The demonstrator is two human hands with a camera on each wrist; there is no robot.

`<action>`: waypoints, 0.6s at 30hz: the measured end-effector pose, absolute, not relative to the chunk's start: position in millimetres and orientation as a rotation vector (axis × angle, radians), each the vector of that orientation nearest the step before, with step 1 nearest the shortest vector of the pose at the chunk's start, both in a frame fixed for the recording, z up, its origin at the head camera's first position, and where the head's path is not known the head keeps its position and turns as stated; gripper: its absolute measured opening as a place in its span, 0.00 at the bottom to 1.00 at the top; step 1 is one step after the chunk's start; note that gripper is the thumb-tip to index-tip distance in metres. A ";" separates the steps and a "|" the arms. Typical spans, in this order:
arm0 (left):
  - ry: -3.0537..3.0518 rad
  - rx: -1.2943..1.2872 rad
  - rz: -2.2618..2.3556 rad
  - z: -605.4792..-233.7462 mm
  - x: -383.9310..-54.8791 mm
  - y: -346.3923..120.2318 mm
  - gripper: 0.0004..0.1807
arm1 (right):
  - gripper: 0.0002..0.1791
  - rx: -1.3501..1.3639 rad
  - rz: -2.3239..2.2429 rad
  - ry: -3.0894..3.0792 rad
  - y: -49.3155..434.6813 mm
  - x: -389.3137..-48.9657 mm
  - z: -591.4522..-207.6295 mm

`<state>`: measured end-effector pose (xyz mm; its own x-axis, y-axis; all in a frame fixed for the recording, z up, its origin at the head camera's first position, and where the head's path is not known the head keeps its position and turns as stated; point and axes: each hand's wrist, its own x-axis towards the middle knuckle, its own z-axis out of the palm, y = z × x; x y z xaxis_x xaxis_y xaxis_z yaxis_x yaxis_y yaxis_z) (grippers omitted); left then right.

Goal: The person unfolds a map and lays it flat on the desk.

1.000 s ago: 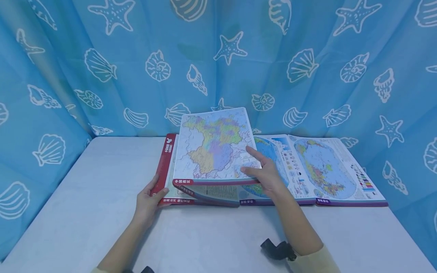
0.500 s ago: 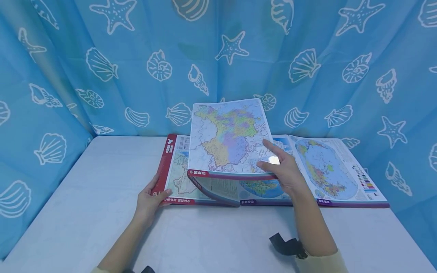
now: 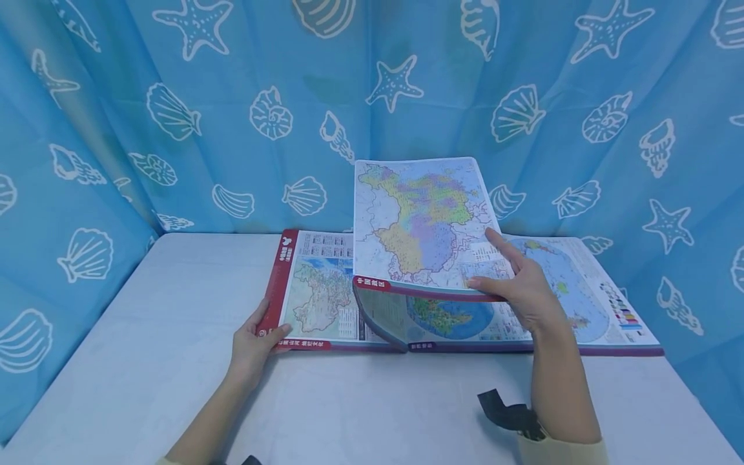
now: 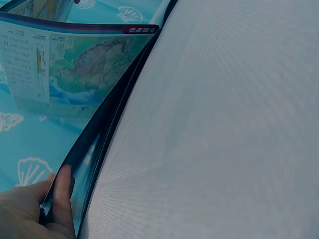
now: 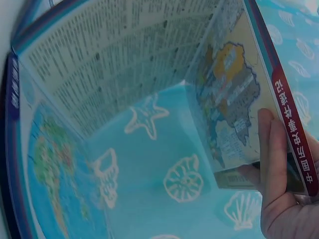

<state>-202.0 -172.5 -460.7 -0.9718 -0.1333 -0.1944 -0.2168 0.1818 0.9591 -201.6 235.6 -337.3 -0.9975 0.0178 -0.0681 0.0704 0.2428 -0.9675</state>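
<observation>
A folding map (image 3: 325, 297) lies spread on the white table, its panels printed with country and world maps. At its left end, my left hand (image 3: 252, 339) grips the red-bordered edge, thumb on top; in the left wrist view, the left hand (image 4: 37, 214) has fingers around that edge. My right hand (image 3: 526, 290) holds a raised panel (image 3: 415, 219) of the map by its lower right corner, above the middle. Beneath it a connecting panel (image 3: 380, 316) curves up from the table. In the right wrist view, the right hand's fingers (image 5: 274, 159) press the raised panel's back.
The map's right-hand panels (image 3: 587, 290) lie flat toward the table's right side. A blue curtain (image 3: 325, 84) with white shells and starfish hangs behind and at both sides of the white table (image 3: 174, 303). A black strap end (image 3: 502, 410) sticks out at the right wrist.
My right hand has moved right and slightly up with the raised panel, uncovering more of the left panel and drawing up the connecting one. My left hand has stayed at the left edge.
</observation>
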 end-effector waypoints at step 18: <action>2.393 -0.334 1.917 -464.3 -205.7 -174.7 0.43 | 0.52 0.372 -1.638 2.716 282.6 -182.8 -324.0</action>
<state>-205.7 -174.7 -464.3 -0.9750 -0.1321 -0.1789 -0.2035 0.2048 0.9574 -182.8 282.6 -324.0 -0.9716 0.2245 -0.0749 0.1711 0.4473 -0.8779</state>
